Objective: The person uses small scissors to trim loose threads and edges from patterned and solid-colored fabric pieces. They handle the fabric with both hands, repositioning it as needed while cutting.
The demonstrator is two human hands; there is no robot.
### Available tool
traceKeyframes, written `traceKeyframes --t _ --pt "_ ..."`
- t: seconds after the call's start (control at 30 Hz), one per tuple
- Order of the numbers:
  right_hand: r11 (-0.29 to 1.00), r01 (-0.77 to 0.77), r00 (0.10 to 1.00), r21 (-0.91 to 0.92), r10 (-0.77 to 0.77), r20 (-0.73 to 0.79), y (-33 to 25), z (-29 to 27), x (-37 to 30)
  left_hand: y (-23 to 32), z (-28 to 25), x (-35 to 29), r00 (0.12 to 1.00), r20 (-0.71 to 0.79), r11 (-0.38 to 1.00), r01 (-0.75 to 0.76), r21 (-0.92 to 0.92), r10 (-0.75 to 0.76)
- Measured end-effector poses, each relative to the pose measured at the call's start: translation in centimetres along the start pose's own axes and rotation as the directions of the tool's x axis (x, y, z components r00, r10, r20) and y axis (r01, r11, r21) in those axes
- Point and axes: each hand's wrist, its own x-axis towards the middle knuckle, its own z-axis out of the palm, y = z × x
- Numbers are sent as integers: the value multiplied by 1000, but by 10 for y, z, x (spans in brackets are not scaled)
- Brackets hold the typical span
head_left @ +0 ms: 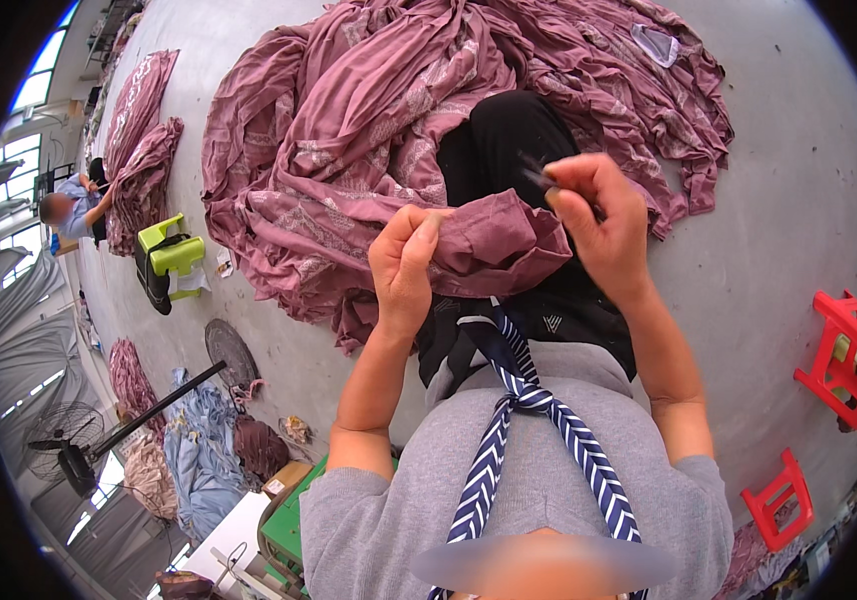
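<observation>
My left hand [405, 268] is closed on the edge of a mauve cloth [504, 240] with a pale woven pattern, its thumb on top. The held end hangs as a loose fold over my dark trousers. My right hand [604, 215] is raised just right of that fold, pinching a small dark pointed tool [537, 174]. Motion blurs its tip, so its exact kind cannot be made out; it points left, apart from the cloth. The rest of the mauve fabric [369, 110] spreads in a large heap over my legs and the floor ahead.
Red plastic stools [849, 350] stand at the right. To the left are a green stool [174, 250] with dark cloth on it, another mauve heap [144, 150] with a seated person [77, 208], a standing fan [67, 450] and blue cloth [199, 450]. A green machine [289, 520] is at lower left.
</observation>
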Motion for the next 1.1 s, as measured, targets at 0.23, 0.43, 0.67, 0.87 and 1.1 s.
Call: traceKeyframes --t 0.23,0.43,0.67,0.87,1.1 --pt "942 -269 849 201 133 512 39 -4 26 8 -5 2 986 -64 945 128 -300 -153" --pt "903 -391 783 179 224 580 40 -10 29 -3 -30 5 969 -138 915 140 -379 -206" --pt "901 -386 810 197 229 540 31 -6 27 -13 -55 5 962 51 925 270 -267 -266" --pt "900 -392 789 190 223 573 25 -4 29 13 -40 16 851 308 905 392 165 -424" --pt "905 -355 792 232 160 589 26 1 29 15 -10 26 789 439 898 324 298 -430"
